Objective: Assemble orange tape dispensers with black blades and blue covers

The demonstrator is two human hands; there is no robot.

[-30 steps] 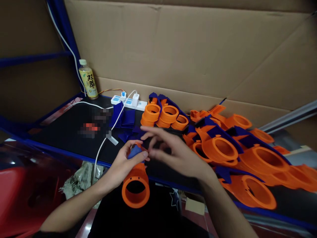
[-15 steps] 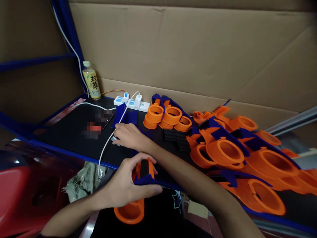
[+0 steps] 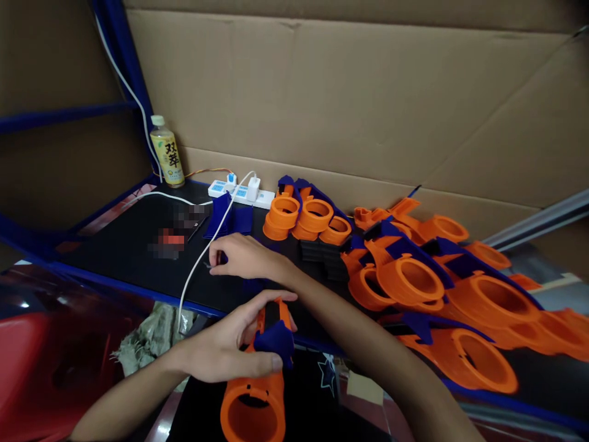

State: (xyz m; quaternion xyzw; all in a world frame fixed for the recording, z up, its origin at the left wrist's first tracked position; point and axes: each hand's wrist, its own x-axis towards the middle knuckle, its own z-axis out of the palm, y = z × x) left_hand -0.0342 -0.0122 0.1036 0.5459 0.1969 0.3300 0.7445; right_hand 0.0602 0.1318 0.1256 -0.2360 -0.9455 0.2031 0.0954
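My left hand (image 3: 230, 347) is wrapped around an orange plastic part (image 3: 253, 408) near the front edge of the table. This part has a round ring at its lower end, and a dark blue piece (image 3: 276, 344) sits on it under my thumb. My right arm reaches across above it. Over the black tabletop, my right hand (image 3: 239, 255) is closed in a pinch on a small thin grey piece (image 3: 208, 265), mostly hidden by the fingers. A white cable (image 3: 196, 270) runs just left of the right fingertips. Blue flat pieces (image 3: 242, 220) lie behind that hand.
Orange ringed parts with blue strips (image 3: 416, 279) crowd the right side. More orange rings (image 3: 281, 212) stand at the back by black ribbed pieces (image 3: 322, 255). A white power strip (image 3: 264, 199), a yellow-labelled bottle (image 3: 168, 153) and a partly blurred phone (image 3: 197, 228) are on the left.
The orange part in my left hand has turned, showing more of its ring and blue piece. My right hand has shifted slightly, and less of the grey piece shows. The view has moved a little.
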